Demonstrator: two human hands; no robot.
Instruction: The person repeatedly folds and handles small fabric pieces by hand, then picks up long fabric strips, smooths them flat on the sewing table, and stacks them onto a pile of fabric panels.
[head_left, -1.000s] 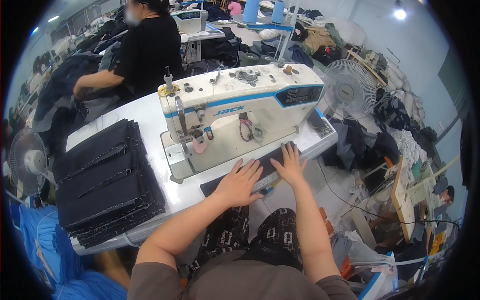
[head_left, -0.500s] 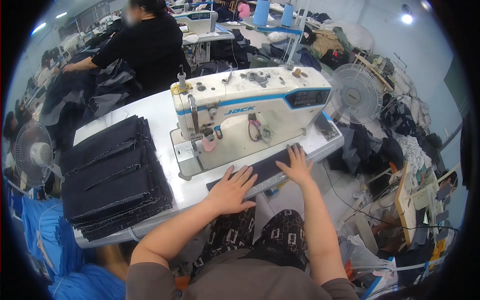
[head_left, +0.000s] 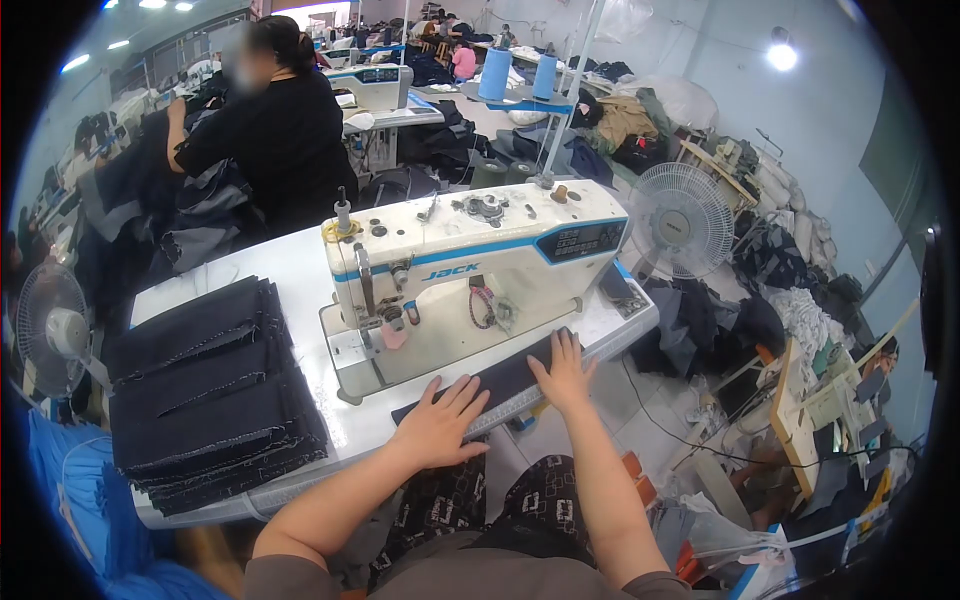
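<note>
A long dark strip of denim fabric lies along the front edge of the sewing table. My left hand rests flat on its left end with fingers spread. Near the other end, my right hand presses down, its fingers also stretched out. Just beyond the strip stands a white and blue sewing machine; its needle area is to the left of my hands. Left of the machine sits a tall stack of folded dark denim pieces with frayed edges.
A floor fan stands right of the table, another fan at far left. Blue fabric bundles hang at lower left. A person in black handles denim behind the table. Thread cones stand behind the machine.
The camera view has tilted up and turned slightly, so the table sits lower and further left. Both my hands stay flat on the strip. The person in black has raised an arm with fabric.
</note>
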